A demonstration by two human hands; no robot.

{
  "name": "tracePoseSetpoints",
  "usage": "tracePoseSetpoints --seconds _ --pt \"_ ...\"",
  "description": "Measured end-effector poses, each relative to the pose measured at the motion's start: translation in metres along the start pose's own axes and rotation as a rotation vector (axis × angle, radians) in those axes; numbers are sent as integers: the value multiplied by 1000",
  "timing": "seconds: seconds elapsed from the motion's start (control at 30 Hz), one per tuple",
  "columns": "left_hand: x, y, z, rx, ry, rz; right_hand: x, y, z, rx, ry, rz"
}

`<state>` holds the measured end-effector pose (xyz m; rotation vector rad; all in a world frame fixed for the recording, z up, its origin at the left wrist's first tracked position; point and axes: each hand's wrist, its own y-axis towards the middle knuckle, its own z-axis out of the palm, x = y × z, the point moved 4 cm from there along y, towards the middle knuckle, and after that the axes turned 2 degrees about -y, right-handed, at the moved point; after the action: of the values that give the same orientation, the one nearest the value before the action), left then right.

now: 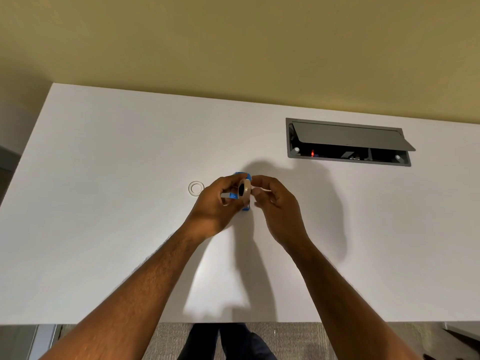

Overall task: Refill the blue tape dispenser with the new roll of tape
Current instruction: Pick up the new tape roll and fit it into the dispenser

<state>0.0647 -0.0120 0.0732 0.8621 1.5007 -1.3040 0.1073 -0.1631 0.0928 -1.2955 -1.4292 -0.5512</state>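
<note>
Above the white table [104, 178] my left hand [217, 203] grips the blue tape dispenser [242, 176], most of it hidden behind my fingers. A beige roll of tape [246, 188] with a dark centre sits edge-on against the dispenser. My right hand [275, 203] is beside it on the right, fingertips pinched at the roll's edge, perhaps on the tape end; I cannot tell exactly what they hold. An empty clear tape core [196, 188] lies flat on the table just left of my left hand.
A grey cable box [348, 142] with its lid raised is set into the table at the back right. The table's near edge runs across the bottom, with carpet and my legs below it. A yellow wall stands behind.
</note>
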Motion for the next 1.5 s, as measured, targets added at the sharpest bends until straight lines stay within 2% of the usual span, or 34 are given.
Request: tracePoseSetpoints --seconds 0.17,0.27,0.43,0.8,1.17,1.37,1.5 --pt "2 -1 -2 34 31 32 7 -2 -2 -29 -185 -208" --pt "3 -2 -2 33 136 50 8 -1 -5 -93 -218 -248" --pt "5 -3 -1 37 175 43 8 0 -7 -149 -292 -312" --pt "14 -2 2 44 260 41 5 0 -2 -103 -398 -279" --pt "9 -5 3 40 260 69 -3 2 -6 -105 -235 -114" --pt "10 -4 1 31 268 94 2 -10 -9 -151 -218 -203" --pt "10 -5 1 14 303 97 3 -10 -9 -174 -209 -163"
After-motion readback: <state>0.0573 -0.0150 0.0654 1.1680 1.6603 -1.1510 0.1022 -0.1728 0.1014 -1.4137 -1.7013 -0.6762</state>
